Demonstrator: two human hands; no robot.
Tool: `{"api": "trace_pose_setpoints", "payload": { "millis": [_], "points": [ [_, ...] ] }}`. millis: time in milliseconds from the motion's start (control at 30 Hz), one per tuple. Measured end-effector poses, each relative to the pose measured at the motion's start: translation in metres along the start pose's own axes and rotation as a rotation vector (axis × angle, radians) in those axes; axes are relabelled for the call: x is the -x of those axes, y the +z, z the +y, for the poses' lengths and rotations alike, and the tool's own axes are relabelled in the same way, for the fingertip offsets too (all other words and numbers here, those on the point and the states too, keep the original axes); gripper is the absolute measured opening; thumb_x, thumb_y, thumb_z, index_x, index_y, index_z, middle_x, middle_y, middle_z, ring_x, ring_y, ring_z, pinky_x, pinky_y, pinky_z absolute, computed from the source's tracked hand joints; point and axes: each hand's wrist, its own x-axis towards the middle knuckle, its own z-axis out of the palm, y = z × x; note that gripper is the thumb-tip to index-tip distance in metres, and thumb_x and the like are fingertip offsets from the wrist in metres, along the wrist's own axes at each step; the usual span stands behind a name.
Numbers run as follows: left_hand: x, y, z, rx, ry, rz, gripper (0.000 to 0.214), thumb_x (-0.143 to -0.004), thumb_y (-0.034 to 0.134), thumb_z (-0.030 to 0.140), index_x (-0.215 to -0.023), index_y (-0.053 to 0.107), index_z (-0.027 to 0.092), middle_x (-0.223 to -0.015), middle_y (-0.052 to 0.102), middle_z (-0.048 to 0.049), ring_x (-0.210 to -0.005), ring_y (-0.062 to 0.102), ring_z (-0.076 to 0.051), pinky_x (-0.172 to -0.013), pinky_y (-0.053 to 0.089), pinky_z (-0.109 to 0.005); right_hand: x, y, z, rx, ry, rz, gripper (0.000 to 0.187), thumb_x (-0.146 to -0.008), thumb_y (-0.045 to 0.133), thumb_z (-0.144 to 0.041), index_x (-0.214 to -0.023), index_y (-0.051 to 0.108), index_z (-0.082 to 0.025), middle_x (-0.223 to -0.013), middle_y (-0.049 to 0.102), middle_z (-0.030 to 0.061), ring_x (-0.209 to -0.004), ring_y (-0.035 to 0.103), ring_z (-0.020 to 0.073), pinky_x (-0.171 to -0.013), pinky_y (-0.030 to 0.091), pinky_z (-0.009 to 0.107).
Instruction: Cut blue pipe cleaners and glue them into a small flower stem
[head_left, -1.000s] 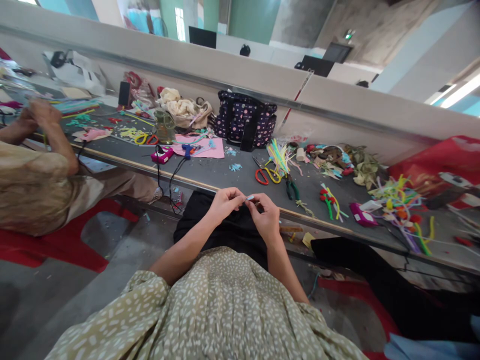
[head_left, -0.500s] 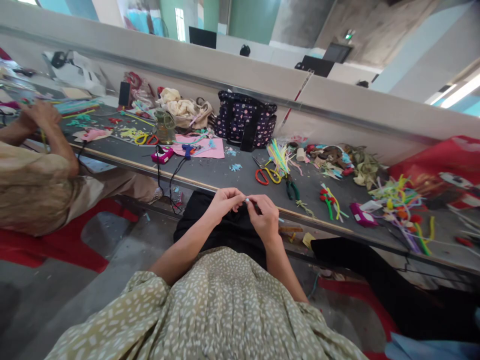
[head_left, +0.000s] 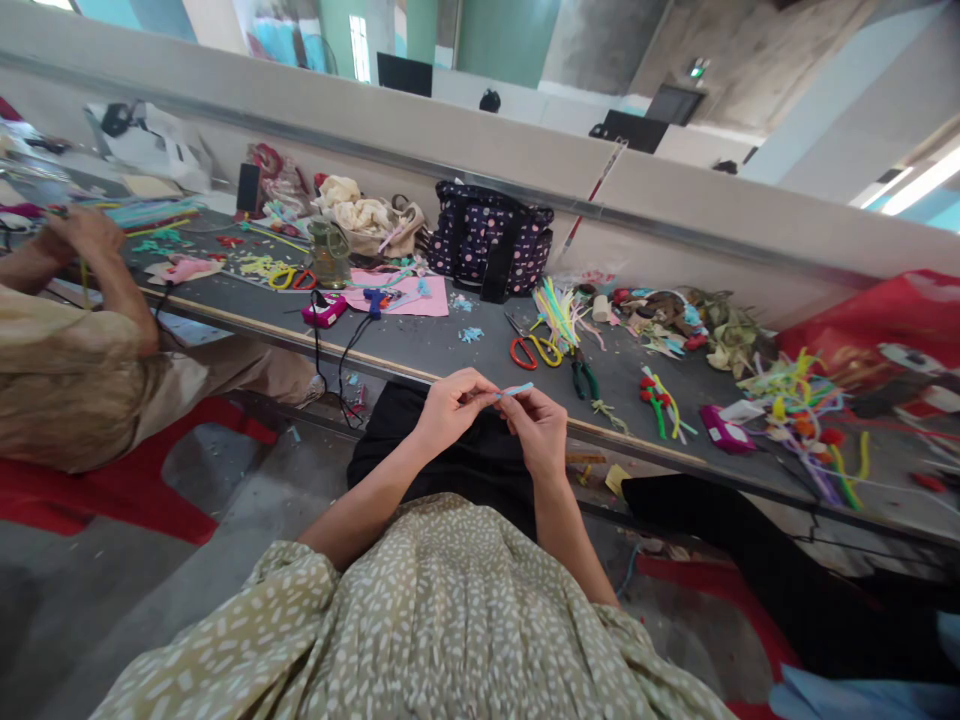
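Note:
Above my lap, by the table's front edge, a short light-blue pipe cleaner [head_left: 517,390] stretches between my fingertips. My left hand [head_left: 456,405] pinches its left end between thumb and forefinger. The fingers of my right hand [head_left: 538,425] are closed on it farther along, and its free tip sticks out past them to the upper right. Beyond my hands on the table lie red-and-yellow-handled scissors [head_left: 534,350] and dark green pliers [head_left: 583,375]. Bits of blue fluff [head_left: 471,335] are scattered near them.
A polka-dot bag [head_left: 491,235] stands against the partition. A blue glue gun [head_left: 373,300] lies on a pink sheet [head_left: 420,298], its cord hanging over the edge. Pipe cleaners [head_left: 559,312] lie bundled at centre right. At the left a co-worker's hands [head_left: 90,232] work; another person's leg [head_left: 720,530] is right.
Both hands have shifted slightly, the right one a little to the right. More of the light-blue pipe cleaner now shows; earlier only a small pale tip was visible between the fingers.

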Motion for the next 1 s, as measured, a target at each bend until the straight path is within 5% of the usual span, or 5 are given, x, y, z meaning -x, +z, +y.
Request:
{"api": "trace_pose_setpoints", "payload": {
  "millis": [367, 633, 1000],
  "points": [
    [0.0005, 0.0007, 0.0024, 0.112, -0.175, 0.002, 0.017, -0.081, 0.065, 0.032, -0.075, 0.065, 0.016, -0.07, 0.062, -0.0018, -0.061, 0.054, -0.01, -0.057, 0.043, -0.022, 0.0032, 0.0009, 0.0004, 0.265, -0.199, 0.041, 0.02, -0.085, 0.062, -0.039, -0.08, 0.066, -0.02, -0.07, 0.062, -0.0007, -0.062, 0.054, 0.0122, -0.06, 0.044, 0.025],
    [-0.0012, 0.0021, -0.0037, 0.472, -0.4, -0.04, 0.022, -0.075, 0.069, 0.033, -0.067, 0.059, 0.014, -0.055, 0.054, 0.0027, -0.049, 0.047, -0.007, -0.051, 0.04, -0.02, 0.0026, -0.0023, 0.0017, 0.486, -0.404, -0.014, 0.013, -0.088, 0.059, -0.029, -0.082, 0.065, -0.02, -0.075, 0.063, 0.0009, -0.067, 0.056, 0.013, -0.066, 0.046, 0.026],
    [-0.003, 0.0001, -0.005, 0.477, -0.444, -0.022, 0.022, -0.075, 0.069, 0.033, -0.068, 0.061, 0.013, -0.056, 0.057, 0.0016, -0.049, 0.049, -0.007, -0.051, 0.042, -0.021, 0.0012, -0.0004, -0.0019, 0.176, -0.066, -0.071, 0.022, -0.085, 0.062, -0.04, -0.088, 0.069, -0.02, -0.075, 0.066, 0.0008, -0.064, 0.058, 0.013, -0.059, 0.047, 0.024]
  ]
}}
